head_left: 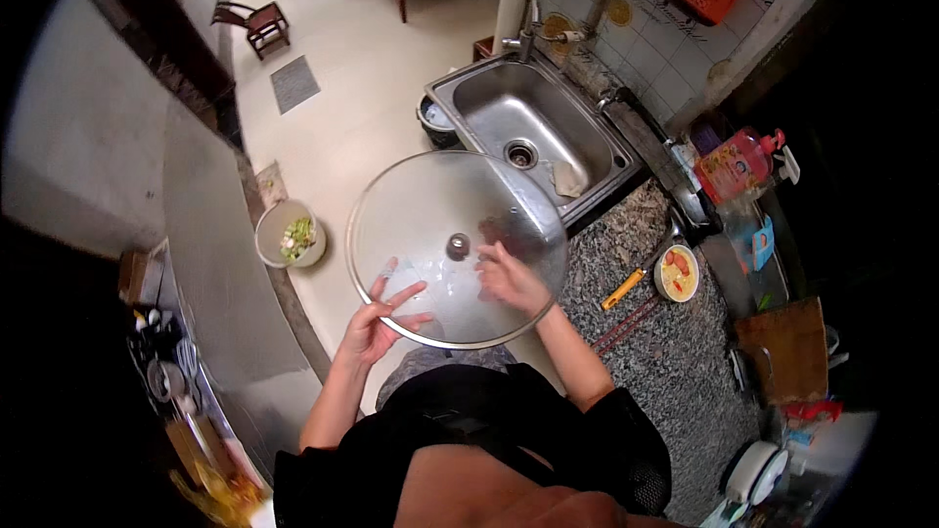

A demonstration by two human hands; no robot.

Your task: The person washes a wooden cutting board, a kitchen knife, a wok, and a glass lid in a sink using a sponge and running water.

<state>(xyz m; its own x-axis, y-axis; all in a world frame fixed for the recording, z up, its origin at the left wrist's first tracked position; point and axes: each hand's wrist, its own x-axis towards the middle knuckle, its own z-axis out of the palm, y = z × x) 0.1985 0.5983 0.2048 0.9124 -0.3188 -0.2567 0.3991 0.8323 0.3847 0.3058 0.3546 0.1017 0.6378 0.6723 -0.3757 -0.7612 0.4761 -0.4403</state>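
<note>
A large round glass pot lid (430, 196) with a metal rim and a small dark knob is in front of my body, reaching over the sink's near corner in this view. My left hand (377, 323) grips its near left rim, with the fingers spread against the glass. Over the right half of the lid is my right hand (511, 280), its fingers apart and slightly bent beside the knob. It does not appear to grip the knob. Wet-looking spots and reflections show on the glass.
A steel sink (460, 98) with a faucet (528, 31) lies beyond the lid. On the granite counter (675, 381) at right are a bowl of food (676, 273), a yellow-handled utensil (624, 289) and a pump bottle (736, 168). A bin with green scraps (269, 244) stands on the floor.
</note>
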